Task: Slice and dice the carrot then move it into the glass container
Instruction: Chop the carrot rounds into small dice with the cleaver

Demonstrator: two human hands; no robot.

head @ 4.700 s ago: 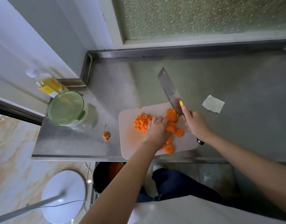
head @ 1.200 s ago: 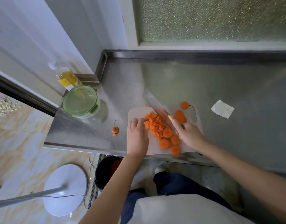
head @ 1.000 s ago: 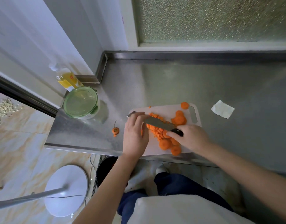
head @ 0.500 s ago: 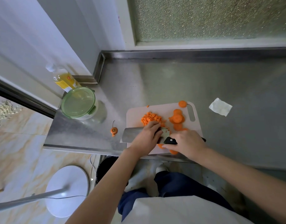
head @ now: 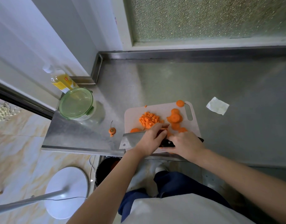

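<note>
Cleaver [head: 131,140] sits sideways along the near edge of the cutting board [head: 156,109], broad side up. The right hand [head: 185,146] grips the black handle and the left hand [head: 151,140] lays its fingers over the blade. The diced carrot pile [head: 149,121] is mid-board, with carrot slices [head: 175,118] toward the board's right end. The lidded glass container [head: 76,103] stands by the left edge of the counter [head: 171,81] — a carrot top [head: 112,130] lies between it and the board.

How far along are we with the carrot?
Partly done: a diced pile sits on the cutting board. In hand: the right hand grips the cleaver while the left hand rests on its blade. Left: several round slices are undiced, and the glass container has its lid on, so no transfer yet.
</note>
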